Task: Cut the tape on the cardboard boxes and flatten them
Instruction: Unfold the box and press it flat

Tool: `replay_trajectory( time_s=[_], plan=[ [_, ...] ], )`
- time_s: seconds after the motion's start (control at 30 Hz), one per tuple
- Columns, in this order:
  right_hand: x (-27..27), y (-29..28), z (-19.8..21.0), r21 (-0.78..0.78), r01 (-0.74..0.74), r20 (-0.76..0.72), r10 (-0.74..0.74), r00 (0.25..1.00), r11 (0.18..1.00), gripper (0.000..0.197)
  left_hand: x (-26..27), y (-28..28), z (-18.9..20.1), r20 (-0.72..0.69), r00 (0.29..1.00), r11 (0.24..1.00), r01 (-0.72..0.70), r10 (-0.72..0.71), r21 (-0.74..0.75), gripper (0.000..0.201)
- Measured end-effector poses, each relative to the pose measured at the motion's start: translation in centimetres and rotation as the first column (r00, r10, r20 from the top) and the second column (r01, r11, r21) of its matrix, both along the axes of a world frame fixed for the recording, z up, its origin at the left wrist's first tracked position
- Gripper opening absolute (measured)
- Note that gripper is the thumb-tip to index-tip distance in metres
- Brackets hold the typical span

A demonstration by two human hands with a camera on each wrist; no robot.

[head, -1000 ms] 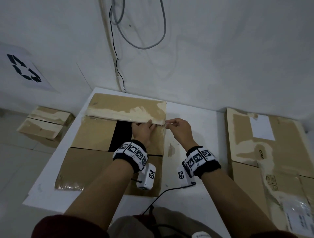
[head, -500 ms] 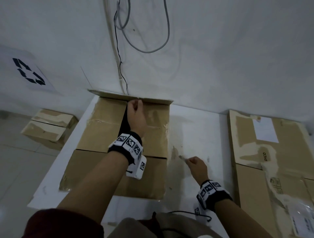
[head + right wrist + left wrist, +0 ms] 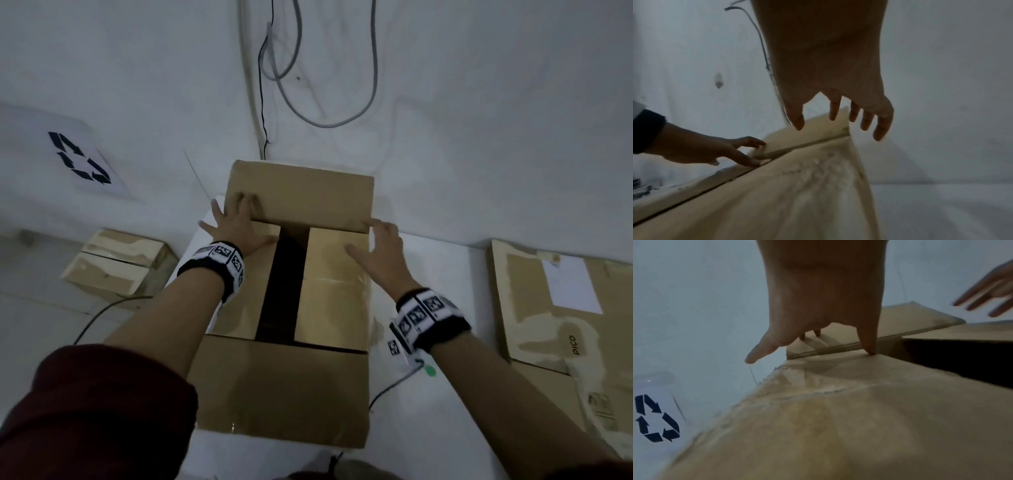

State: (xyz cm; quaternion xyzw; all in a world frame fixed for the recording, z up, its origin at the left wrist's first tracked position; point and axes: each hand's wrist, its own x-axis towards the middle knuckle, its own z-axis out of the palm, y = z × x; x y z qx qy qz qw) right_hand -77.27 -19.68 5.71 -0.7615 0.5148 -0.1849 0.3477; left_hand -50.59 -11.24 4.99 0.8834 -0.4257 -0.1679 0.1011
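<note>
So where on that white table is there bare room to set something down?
The strip of white table between the open box and the flattened cardboard is bare, apart from a cable near the right hand. The left side, by the left hand, is crowded to the edge.

brown cardboard box, white table, black-and-white checked wristbands

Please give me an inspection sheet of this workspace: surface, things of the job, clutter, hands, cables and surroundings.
Surface: white table, partly covered.
Job's things: open cardboard box on the table, far flap raised, dark gap between inner flaps.
Clutter: flattened cardboard at right; taped box on the floor at left.
Hands: left hand open, fingers on the far flap; right hand open at the flap's right corner.
Cables: grey loops on the wall; wrist leads.
Surroundings: white wall, recycling sign.
</note>
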Motion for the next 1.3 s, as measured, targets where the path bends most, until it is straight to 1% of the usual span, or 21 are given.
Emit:
replay_trajectory(
  time_s=[0.13, 0.27, 0.33, 0.4, 0.5, 0.57, 0.63, 0.67, 0.7, 0.77, 0.8, 0.87, 0.93, 1.0, 1.03, 1.07, 1.1, 1.17, 1.2, 1.23, 1.3],
  plan=[
    [5.2, -0.4, 1.4, 0.145, -0.082, -0.294, 0.122, 0.948, 0.986, 0.105, 0.5, -0.8, -0.7, -0.050, 0.999, 0.996, -0.004, 0.008, 0.086, 0.115],
    [7.3, 0.1, -0.2, 0.126, -0.050, -0.512, 0.108, 0.852, 0.991, 0.137, 0.5, -1.3, -1.6, 0.014, 1.000, 0.990, -0.015, 0.013, 0.141, 0.115],
    [7.7, 0.6, -1.0, 0.108, -0.065, -0.585, 0.116, 0.803, 0.992, 0.143, 0.6, -1.4, -1.8, 0.048, 0.999, 0.988, -0.026, 0.020, 0.150, 0.108],
    [8.0, 0.8, -1.2, 0.129, -0.071, -0.594, 0.135, 0.793, 0.989, 0.137, 0.3, -1.3, -1.6, 0.043, 0.999, 0.986, -0.026, 0.019, 0.164, 0.105],
    [7.1, 0.2, -0.1, 0.194, -0.061, -0.456, 0.145, 0.878, 0.979, 0.122, 0.3, -0.4, -0.6, -0.058, 0.998, 0.989, -0.018, 0.026, 0.144, 0.105],
    [5.2, -0.7, 0.7, 0.256, -0.104, -0.245, 0.168, 0.955, 0.961, 0.110, 0.8, 0.4, 0.4, -0.224, 0.974, 0.994, -0.003, 0.026, 0.105, 0.114],
    [2.6, -1.2, 1.7, 0.371, -0.130, 0.021, 0.132, 0.991, 0.919, 0.105, 1.3, 1.8, 2.0, -0.446, 0.894, 0.999, -0.029, 0.033, 0.017, 0.118],
    [1.1, -1.3, 2.2, 0.439, -0.127, 0.134, 0.075, 0.988, 0.889, 0.101, 1.5, 2.7, 2.8, -0.545, 0.838, 0.997, -0.062, 0.028, -0.044, 0.108],
    [-0.3, -1.3, 2.8, 0.493, -0.133, 0.210, 0.031, 0.977, 0.860, 0.088, 1.5, 3.6, 3.6, -0.622, 0.783, 0.990, -0.102, 0.019, -0.099, 0.090],
    [-3.4, -1.0, 3.9, 0.540, -0.148, 0.308, -0.031, 0.951, 0.828, 0.045, 1.8, 5.7, 5.2, -0.709, 0.705, 0.964, -0.205, 0.026, -0.168, 0.058],
    [-5.0, -1.1, 4.0, 0.535, -0.138, 0.341, -0.063, 0.938, 0.833, 0.039, 2.1, 6.8, 6.1, -0.725, 0.688, 0.951, -0.245, 0.033, -0.189, 0.050],
    [-8.5, -1.4, 4.0, 0.464, -0.106, 0.351, -0.072, 0.934, 0.880, 0.049, 2.8, 8.9, 7.8, -0.687, 0.725, 0.943, -0.256, 0.043, -0.211, 0.042],
    [-11.1, -1.8, 3.0, 0.350, -0.051, 0.252, -0.042, 0.967, 0.935, 0.065, 4.0, 10.8, 8.8, -0.564, 0.823, 0.959, -0.210, 0.068, -0.191, 0.043],
    [-12.8, -1.4, 1.4, 0.240, 0.022, 0.084, -0.044, 0.996, 0.971, 0.084, 5.0, 12.7, 8.7, -0.327, 0.940, 0.983, -0.142, 0.098, -0.116, 0.063],
    [-13.2, -0.7, 0.5, 0.190, 0.052, 0.009, -0.055, 0.998, 0.980, 0.091, 5.1, 13.8, 8.3, -0.210, 0.970, 0.988, -0.137, 0.120, -0.066, 0.074],
    [-13.4, 0.0, -0.6, 0.126, 0.076, -0.068, -0.068, 0.995, 0.989, 0.093, 4.9, 14.9, 7.7, -0.095, 0.984, 0.988, -0.154, 0.151, -0.023, 0.081],
    [-13.3, 0.8, -1.4, 0.042, 0.087, -0.153, -0.080, 0.985, 0.995, 0.087, 4.6, 15.9, 6.7, 0.032, 0.985, 0.985, -0.169, 0.169, 0.017, 0.085],
    [-12.2, 3.1, -2.7, -0.120, 0.028, -0.262, -0.059, 0.963, 0.992, 0.060, 3.2, 17.7, 4.4, 0.274, 0.950, 0.978, -0.181, 0.147, 0.102, 0.078],
    [-11.4, 4.4, -3.1, -0.171, -0.033, -0.275, -0.015, 0.961, 0.985, 0.051, 2.1, 18.4, 3.4, 0.320, 0.939, 0.974, -0.176, 0.124, 0.141, 0.071],
    [-10.6, 5.9, -3.3, -0.193, -0.087, -0.262, 0.034, 0.964, 0.977, 0.047, 1.0, 18.9, 2.4, 0.304, 0.945, 0.970, -0.176, 0.119, 0.167, 0.068],
    [-9.0, 8.6, -3.7, -0.119, -0.109, -0.171, 0.087, 0.981, 0.987, 0.056, -1.2, 19.7, 0.4, 0.145, 0.974, 0.965, -0.200, 0.176, 0.170, 0.081]
  ],
)
